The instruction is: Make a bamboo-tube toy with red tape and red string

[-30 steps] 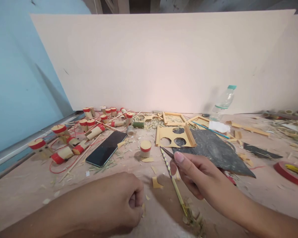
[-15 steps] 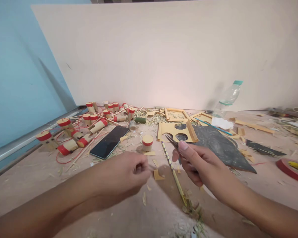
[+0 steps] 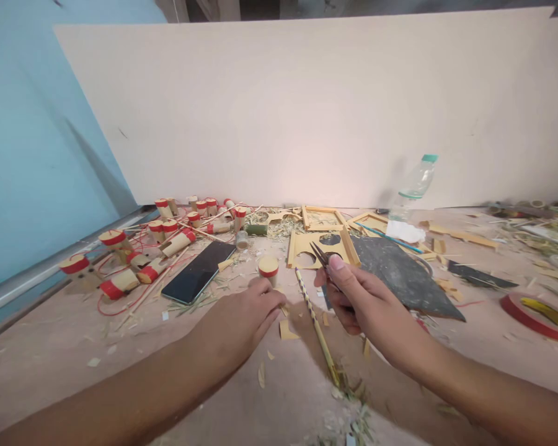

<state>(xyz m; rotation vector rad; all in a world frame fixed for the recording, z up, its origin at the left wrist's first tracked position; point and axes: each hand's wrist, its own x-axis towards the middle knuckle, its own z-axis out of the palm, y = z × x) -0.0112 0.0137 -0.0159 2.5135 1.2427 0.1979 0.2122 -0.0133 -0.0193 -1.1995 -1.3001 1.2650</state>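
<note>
My right hand (image 3: 360, 294) grips a pair of small dark scissors (image 3: 322, 254); the two pointed blades poke out past my thumb, tips slightly apart, and the handles are hidden in my palm. My left hand (image 3: 251, 313) is low over the table, back up, fingers bent down but not closed round anything visible. Just beyond its fingers stands a short bamboo cylinder (image 3: 268, 269) with a pale top and a red tape band. A striped pencil-like stick (image 3: 316, 328) lies between my hands. Behind the scissors is a yellow card frame (image 3: 297, 241) with round holes.
Several red-banded bamboo tubes (image 3: 179, 241) with red string crowd the left back. A phone (image 3: 198, 272) lies nearer. To the right are a dark flat sheet (image 3: 400, 272), a plastic bottle (image 3: 413, 192), a blue stick (image 3: 388, 236) and a red tape roll (image 3: 516, 313). Shavings litter the table.
My left hand has gone from a loose fist to lowered, more extended fingers near the bamboo cylinder. My right hand still holds the scissors. The view has tilted slightly up.
</note>
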